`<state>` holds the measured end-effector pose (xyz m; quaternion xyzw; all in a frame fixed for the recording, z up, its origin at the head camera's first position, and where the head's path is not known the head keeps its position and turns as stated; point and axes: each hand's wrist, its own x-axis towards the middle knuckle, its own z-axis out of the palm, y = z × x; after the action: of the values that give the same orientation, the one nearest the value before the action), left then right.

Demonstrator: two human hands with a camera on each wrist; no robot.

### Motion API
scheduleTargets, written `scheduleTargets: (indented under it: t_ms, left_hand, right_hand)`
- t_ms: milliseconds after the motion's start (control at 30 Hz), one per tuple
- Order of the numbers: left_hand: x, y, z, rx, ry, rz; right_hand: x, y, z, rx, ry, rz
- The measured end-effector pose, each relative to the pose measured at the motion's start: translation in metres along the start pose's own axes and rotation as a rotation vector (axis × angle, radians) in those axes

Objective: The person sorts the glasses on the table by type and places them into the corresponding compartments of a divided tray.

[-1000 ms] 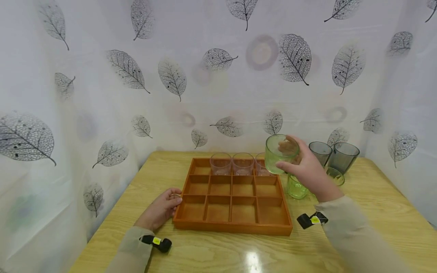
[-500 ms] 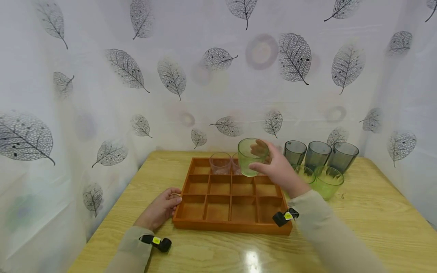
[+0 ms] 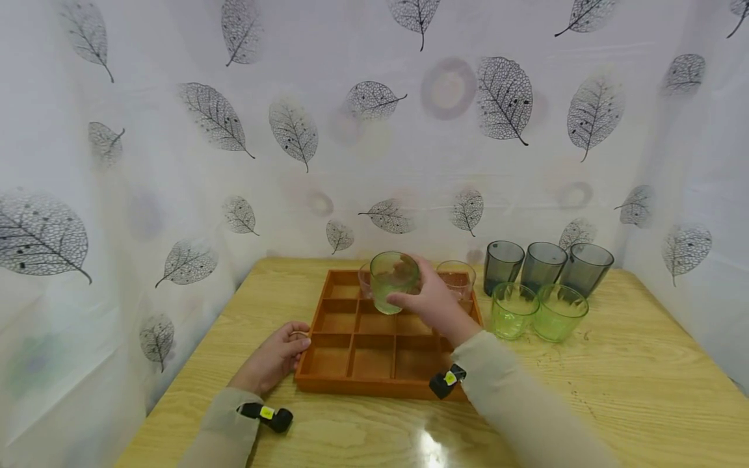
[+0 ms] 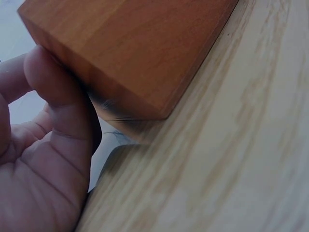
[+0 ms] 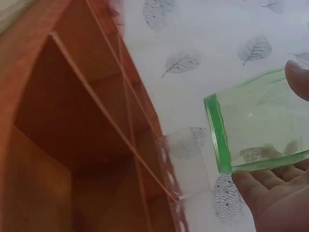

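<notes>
My right hand (image 3: 430, 296) grips a green glass (image 3: 389, 283) round its side, with the thumb in front and fingers behind. The glass is upright over the back part of a wooden compartment tray (image 3: 380, 392). In the right wrist view its thick base (image 5: 218, 137) faces the tray. My left hand (image 3: 275, 357) holds the tray's left side, thumb and bent forefinger against the wall; the left wrist view shows a fingertip (image 4: 41, 67) right at the wood. Clear pinkish glasses stand in the back row: one (image 3: 459, 276) at the right, another (image 3: 364, 281) partly covered by the green glass.
Two more green glasses (image 3: 558, 312) stand on the wooden table (image 3: 632, 390) right of the tray, in front of three grey glasses (image 3: 544, 266). A curtain with leaf prints (image 3: 374, 169) hangs behind the table's far edge. The tray's middle and front rows show bare compartments.
My right hand has carried the green glass leftward from above the tray's back right corner, and slightly lower. The glasses on the right have come into view. My left hand stays at the tray.
</notes>
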<state>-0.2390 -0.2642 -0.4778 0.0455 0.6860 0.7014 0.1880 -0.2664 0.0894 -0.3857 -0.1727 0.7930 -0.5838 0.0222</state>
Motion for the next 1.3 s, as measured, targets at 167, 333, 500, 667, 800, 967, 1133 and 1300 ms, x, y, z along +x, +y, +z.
scheduleTargets:
  t_ms: [167, 333, 500, 667, 800, 967, 1133, 1300]
  left_hand:
    - [0.001, 0.0, 0.001, -0.001, -0.001, -0.002]
    - [0.001, 0.0, 0.001, 0.0, -0.003, -0.003]
    - [0.003, 0.001, 0.002, 0.002, -0.01, 0.003]
    - [0.003, 0.002, 0.002, 0.011, -0.001, 0.001]
    - [0.003, 0.002, 0.003, 0.01, 0.003, -0.004]
    - [0.003, 0.001, 0.003, 0.008, 0.002, -0.011]
    - [0.001, 0.0, 0.001, 0.008, 0.006, -0.014]
    - [0.001, 0.001, 0.002, 0.003, 0.008, -0.011]
  right_hand:
    - [0.0, 0.008, 0.017, -0.053, 0.014, 0.023]
    - [-0.001, 0.02, 0.029, -0.081, -0.009, 0.088]
    - [-0.002, 0.027, 0.032, -0.107, -0.004, 0.12]
    - [0.0, 0.031, 0.033, -0.106, 0.015, 0.113]
    - [0.001, 0.036, 0.036, -0.122, -0.007, 0.114]
    - [0.002, 0.043, 0.039, -0.211, -0.01, 0.11]
    - [0.004, 0.046, 0.04, -0.27, -0.036, 0.079]
    - [0.006, 0.047, 0.04, -0.298, -0.049, 0.071]
